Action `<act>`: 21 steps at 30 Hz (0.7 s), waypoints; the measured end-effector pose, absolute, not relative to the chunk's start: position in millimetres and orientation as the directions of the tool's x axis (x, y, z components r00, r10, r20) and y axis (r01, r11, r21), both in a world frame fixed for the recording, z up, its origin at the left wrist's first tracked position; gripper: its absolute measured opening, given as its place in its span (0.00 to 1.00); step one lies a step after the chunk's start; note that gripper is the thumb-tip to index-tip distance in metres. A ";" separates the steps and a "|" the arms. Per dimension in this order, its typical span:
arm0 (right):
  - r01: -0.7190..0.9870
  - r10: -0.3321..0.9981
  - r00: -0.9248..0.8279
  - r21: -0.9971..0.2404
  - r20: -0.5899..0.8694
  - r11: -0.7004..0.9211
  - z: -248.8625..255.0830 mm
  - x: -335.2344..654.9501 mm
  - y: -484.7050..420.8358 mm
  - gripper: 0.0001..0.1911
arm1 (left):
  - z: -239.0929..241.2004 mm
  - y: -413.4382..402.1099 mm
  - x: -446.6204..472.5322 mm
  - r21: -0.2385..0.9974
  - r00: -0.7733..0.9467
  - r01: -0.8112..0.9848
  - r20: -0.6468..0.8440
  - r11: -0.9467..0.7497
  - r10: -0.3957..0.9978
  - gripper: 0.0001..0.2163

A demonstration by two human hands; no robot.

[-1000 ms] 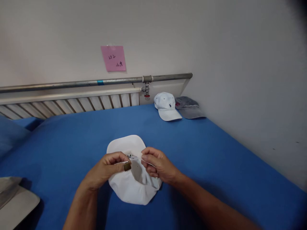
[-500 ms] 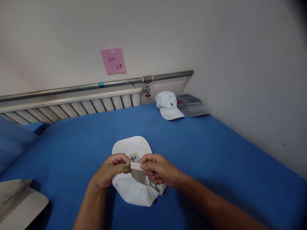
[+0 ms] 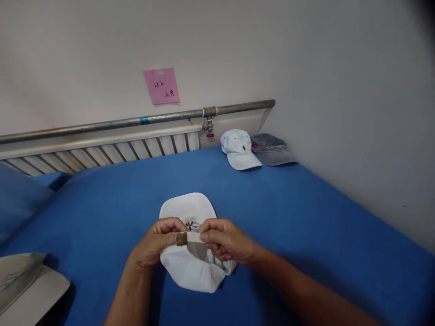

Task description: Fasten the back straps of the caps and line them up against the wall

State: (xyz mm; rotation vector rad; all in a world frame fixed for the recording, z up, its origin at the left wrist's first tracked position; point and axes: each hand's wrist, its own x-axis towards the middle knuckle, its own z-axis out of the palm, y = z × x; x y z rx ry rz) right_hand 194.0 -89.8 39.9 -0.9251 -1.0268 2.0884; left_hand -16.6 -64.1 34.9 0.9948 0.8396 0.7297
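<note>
A white baseball cap (image 3: 192, 274) lies on the blue-covered surface, its brim pointing away from me and its inside partly showing. My left hand (image 3: 157, 240) pinches the cap's back band at the brass-coloured buckle (image 3: 181, 239), thumb on top. The white strap (image 3: 195, 237) runs from the buckle to my right hand (image 3: 227, 240), which pinches it between thumb and forefinger with the other fingers curled. A label with dark print (image 3: 193, 225) shows inside the cap, between my hands.
A white cap (image 3: 239, 149) and a grey cap (image 3: 273, 150) sit by the wall at the far right. A beige cap (image 3: 32, 287) lies at the lower left. Behind the blue sheet (image 3: 112, 203) run a radiator (image 3: 136, 148) and a metal pipe (image 3: 170, 117) with a red-handled valve.
The strap end now sits at the buckle's edge and looks straighter. Both hands keep their grips and have barely moved; the whole view has shifted very slightly.
</note>
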 end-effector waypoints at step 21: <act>-0.174 0.808 -0.512 -0.886 -0.291 -0.430 42.1 188.7 -92.6 0.07 | 38.1 -64.9 -10.2 0.934 0.506 -0.094 -0.253 0.345 0.825 0.11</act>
